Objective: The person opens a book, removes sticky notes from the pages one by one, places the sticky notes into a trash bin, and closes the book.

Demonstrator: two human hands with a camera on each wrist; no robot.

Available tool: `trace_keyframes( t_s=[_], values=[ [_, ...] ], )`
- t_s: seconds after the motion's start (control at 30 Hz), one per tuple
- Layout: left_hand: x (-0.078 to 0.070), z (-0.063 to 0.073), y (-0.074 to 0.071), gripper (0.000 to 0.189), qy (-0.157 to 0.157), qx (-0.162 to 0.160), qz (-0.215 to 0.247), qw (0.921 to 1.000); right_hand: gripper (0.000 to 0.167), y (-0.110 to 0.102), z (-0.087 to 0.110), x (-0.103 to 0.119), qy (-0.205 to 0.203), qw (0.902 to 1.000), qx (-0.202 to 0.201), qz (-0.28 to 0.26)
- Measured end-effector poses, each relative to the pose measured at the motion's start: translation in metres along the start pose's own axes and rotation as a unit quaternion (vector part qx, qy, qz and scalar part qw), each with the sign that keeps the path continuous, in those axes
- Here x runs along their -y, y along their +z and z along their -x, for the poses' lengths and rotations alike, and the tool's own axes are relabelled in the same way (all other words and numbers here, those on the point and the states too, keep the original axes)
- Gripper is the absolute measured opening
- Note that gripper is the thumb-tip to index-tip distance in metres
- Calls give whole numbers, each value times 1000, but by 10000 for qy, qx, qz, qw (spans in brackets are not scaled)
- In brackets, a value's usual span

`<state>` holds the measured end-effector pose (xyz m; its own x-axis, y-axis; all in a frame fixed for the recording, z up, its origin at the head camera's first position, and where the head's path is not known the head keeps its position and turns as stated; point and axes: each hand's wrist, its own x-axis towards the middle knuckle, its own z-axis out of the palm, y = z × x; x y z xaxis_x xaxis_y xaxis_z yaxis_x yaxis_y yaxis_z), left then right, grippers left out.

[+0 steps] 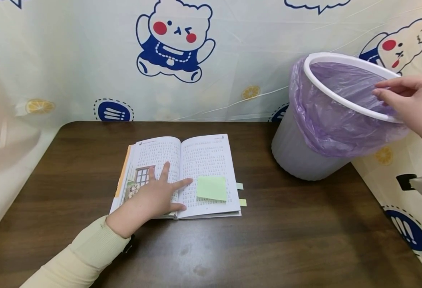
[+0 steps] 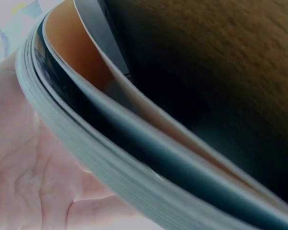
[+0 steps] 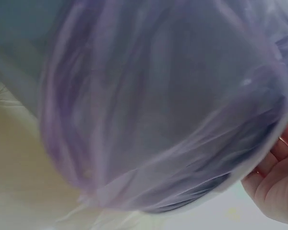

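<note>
An open book [image 1: 204, 156] lies on the brown table, with printed text on both pages and a picture on the left one. My left hand [image 1: 153, 196] rests over it with fingers spread, pressing across the fold. In the left wrist view the page edges [image 2: 101, 158] curve in front of the palm [image 2: 38, 172]. A green sticky note [image 1: 211, 188] sits on the right page. At the right, my right hand [image 1: 412, 96] hovers over the rim of a trash bin [image 1: 301, 148], thumb and index tips close together, with nothing visible between them.
The bin leans to the right and is lined with a purple plastic bag [image 1: 326, 128] under a white rim ring [image 1: 340, 102]. Two page tabs [image 1: 243, 203] stick out from the book's right edge. A patterned curtain [image 1: 232, 60] hangs behind the table [image 1: 261, 240].
</note>
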<state>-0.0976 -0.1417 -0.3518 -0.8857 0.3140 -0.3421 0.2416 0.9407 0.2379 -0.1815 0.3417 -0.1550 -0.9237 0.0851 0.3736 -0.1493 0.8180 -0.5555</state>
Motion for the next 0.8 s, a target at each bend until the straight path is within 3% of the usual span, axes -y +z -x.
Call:
trace_keyframes(
  t_s=[0.1,0.27,0.33,0.47,0.6,0.7,0.8],
  values=[
    [-1,0,-1,75,-23,6,24,10000,39,3,10,10,-203,9984,-278,-445],
    [-2,0,-3,75,-5,-29,-5,10000,17,11,35,34,-975,9925,-658,-323],
    [-2,0,-3,75,-18,-30,-2,10000,20,15,45,45,-1361,9874,-775,-242],
    [-1,1,-3,75,-41,-29,-17,10000,22,24,63,59,-2433,9649,-935,-330],
    [-1,0,-3,75,-40,-65,-49,10000,18,43,75,71,-3411,9339,-878,-617],
    [-2,-1,-2,75,-31,-81,-64,9999,32,67,83,80,-3910,9149,-654,-764],
    [-3,-1,1,75,0,-80,-62,9999,47,89,92,86,-4208,9029,-349,-805]
  ],
)
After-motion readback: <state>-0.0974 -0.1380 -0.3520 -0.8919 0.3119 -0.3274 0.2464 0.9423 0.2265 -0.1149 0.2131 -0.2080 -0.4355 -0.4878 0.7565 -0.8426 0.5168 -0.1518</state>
